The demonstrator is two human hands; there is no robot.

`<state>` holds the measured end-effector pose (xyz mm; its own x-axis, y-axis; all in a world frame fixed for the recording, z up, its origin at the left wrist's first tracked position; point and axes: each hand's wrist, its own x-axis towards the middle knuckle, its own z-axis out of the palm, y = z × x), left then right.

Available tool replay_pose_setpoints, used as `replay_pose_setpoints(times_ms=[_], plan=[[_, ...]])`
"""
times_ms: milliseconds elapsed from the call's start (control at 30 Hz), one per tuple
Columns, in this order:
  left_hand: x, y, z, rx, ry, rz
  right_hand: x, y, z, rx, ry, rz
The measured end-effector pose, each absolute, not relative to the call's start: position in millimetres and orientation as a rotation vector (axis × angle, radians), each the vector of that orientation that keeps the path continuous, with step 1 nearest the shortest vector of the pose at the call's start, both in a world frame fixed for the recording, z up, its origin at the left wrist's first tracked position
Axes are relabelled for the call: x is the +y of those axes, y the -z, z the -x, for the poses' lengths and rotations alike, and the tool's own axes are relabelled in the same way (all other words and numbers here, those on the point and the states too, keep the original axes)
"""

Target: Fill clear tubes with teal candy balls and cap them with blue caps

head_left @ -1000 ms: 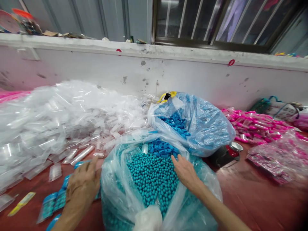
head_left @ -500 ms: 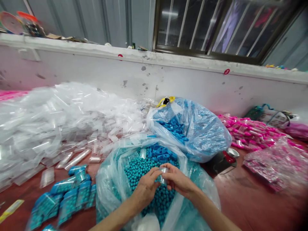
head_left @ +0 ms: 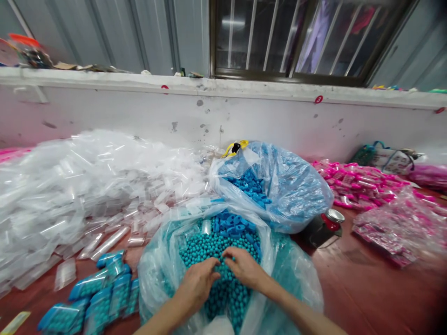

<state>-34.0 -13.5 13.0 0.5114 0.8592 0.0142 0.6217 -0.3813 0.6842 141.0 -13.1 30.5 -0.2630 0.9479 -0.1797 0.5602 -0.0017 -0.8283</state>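
My left hand [head_left: 198,282] is over the teal beads [head_left: 202,249] in a large open plastic bag [head_left: 157,260]. Its fingers are curled, with thumb and forefinger close together. Facing it, my right hand [head_left: 246,269] has bent fingers close to the left fingertips. Whatever lies between the fingertips is too small or too clear to make out. Behind the hands, blue plastic caps [head_left: 233,224] lie on the beads, and a clear plastic tube [head_left: 206,227] rests beside them.
Left of the bag lie several filled bead packs [head_left: 101,298] with blue tops. A heap of clear plastic sleeves [head_left: 87,186] spreads behind them. Beyond the bead bag is another bag [head_left: 296,190] of blue pieces. A dark jar [head_left: 323,228] and pink packs [head_left: 363,184] are at right.
Both hands have moved left and slightly lower over the beads. The clear container seen between the fingers earlier can no longer be made out. The camera view has shifted slightly.
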Motion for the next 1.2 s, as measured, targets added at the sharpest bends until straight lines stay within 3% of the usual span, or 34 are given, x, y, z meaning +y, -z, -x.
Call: replay_pose_setpoints(times_ms=[100, 233, 500, 733, 933, 1200], plan=[[0, -3, 18, 1.372, -0.296, -2.105, 8, -37, -163, -2.093, -0.333, 1.824], [16, 5, -21, 1.390, -0.266, -1.986, 31, -35, -175, -2.270, -0.047, 2.075], [37, 12, -55, 1.130, -0.394, -1.487, 26, -41, -181, -2.230, -0.056, 1.959], [32, 2, -15, 0.916, -0.481, -1.139, 16, -32, -190, -1.949, -0.572, 1.594], [29, 8, -11, 1.057, -0.451, -1.078, 15, -25, -181, -2.091, -0.634, 1.725], [43, 22, -66, 1.176, -0.452, -1.013, 16, -16, -191, -1.913, -0.645, 1.820]])
